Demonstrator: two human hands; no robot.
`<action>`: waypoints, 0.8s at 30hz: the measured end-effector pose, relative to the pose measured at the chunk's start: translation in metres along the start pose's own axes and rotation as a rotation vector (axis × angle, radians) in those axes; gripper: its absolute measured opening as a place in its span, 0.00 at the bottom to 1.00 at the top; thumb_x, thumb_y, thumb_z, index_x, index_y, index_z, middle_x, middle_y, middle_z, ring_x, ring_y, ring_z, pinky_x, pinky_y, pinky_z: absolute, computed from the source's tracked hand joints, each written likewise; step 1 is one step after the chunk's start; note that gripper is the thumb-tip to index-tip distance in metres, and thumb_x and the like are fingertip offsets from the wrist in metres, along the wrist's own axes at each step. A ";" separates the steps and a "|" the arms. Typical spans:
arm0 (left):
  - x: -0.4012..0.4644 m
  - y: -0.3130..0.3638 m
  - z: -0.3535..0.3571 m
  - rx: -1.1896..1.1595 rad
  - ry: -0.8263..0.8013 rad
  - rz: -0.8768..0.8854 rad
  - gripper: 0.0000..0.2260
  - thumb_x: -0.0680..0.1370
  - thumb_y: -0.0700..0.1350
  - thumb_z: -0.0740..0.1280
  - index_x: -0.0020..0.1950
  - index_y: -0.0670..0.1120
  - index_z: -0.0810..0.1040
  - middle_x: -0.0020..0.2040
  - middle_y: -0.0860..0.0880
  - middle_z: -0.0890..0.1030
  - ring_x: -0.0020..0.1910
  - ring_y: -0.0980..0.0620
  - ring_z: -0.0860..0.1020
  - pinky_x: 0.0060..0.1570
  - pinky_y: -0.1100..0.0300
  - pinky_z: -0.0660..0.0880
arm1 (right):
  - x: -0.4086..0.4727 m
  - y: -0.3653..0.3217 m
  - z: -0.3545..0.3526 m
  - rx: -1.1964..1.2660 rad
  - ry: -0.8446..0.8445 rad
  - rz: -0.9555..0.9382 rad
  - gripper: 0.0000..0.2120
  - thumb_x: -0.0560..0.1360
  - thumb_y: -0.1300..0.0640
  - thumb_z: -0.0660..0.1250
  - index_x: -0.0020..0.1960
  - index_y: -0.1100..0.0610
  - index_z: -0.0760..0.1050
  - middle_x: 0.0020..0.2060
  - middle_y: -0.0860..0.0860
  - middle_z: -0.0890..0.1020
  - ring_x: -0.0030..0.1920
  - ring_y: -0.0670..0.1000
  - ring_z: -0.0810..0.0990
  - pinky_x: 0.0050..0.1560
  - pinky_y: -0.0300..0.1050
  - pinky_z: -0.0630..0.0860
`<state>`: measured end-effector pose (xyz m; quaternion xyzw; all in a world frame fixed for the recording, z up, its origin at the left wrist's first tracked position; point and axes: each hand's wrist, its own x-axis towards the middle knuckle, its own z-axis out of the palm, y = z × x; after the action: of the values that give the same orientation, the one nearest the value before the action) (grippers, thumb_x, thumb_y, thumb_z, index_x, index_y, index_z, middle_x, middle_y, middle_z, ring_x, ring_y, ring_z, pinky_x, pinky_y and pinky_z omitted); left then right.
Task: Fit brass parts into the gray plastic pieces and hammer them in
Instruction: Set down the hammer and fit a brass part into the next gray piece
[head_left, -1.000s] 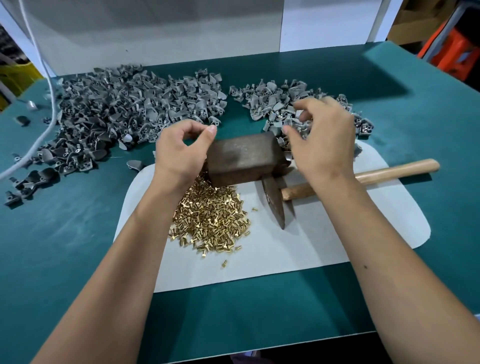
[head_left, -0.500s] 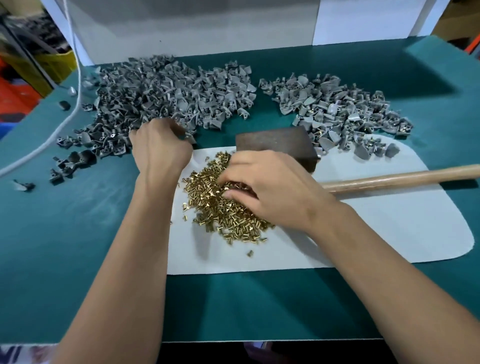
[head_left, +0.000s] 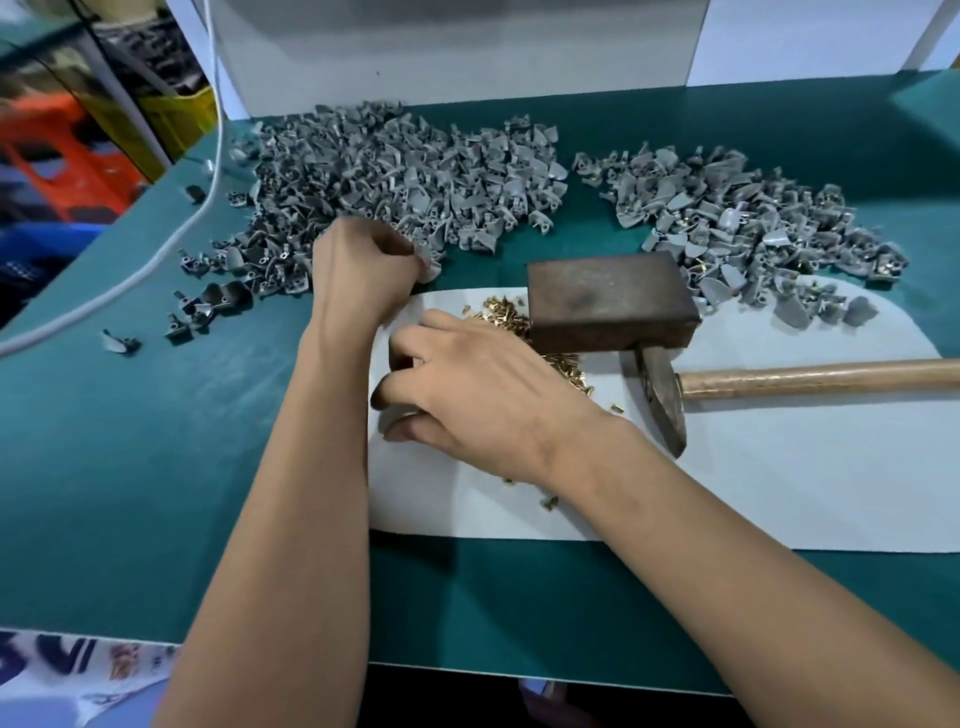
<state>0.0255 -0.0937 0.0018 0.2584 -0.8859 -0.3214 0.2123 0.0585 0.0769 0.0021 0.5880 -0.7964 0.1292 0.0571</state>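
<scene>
— What covers the worktop (head_left: 156, 467)?
— Teal matting, with a white sheet (head_left: 779, 493) on it.
— And directly on the teal?
— Two heaps of gray plastic pieces (head_left: 405, 171), the right one (head_left: 727, 218) spilling onto the sheet, and a white cable (head_left: 171, 244) at left.

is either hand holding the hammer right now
No, the hammer lies untouched on the white mat.
</scene>
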 end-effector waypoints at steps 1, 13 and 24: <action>0.002 -0.001 -0.002 -0.037 0.029 -0.028 0.05 0.71 0.48 0.76 0.37 0.48 0.84 0.33 0.49 0.82 0.35 0.50 0.80 0.31 0.63 0.73 | 0.002 -0.002 0.002 0.012 -0.005 -0.004 0.11 0.78 0.44 0.69 0.58 0.46 0.83 0.49 0.48 0.77 0.55 0.52 0.73 0.50 0.48 0.71; 0.003 0.000 -0.007 -0.667 0.074 -0.198 0.08 0.69 0.33 0.76 0.41 0.44 0.81 0.39 0.43 0.85 0.41 0.41 0.87 0.46 0.49 0.85 | 0.013 -0.006 0.006 -0.021 -0.044 0.049 0.06 0.78 0.60 0.66 0.52 0.53 0.80 0.48 0.49 0.80 0.54 0.53 0.75 0.48 0.46 0.70; -0.002 0.012 -0.003 -0.924 -0.041 -0.175 0.09 0.73 0.38 0.78 0.37 0.44 0.79 0.34 0.44 0.81 0.32 0.52 0.81 0.36 0.62 0.78 | 0.003 0.013 -0.015 0.187 0.010 0.169 0.03 0.78 0.60 0.68 0.48 0.57 0.74 0.42 0.52 0.79 0.45 0.57 0.78 0.48 0.56 0.76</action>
<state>0.0248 -0.0861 0.0123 0.2041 -0.6289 -0.7039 0.2595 0.0439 0.0821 0.0157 0.5209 -0.8272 0.2105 -0.0050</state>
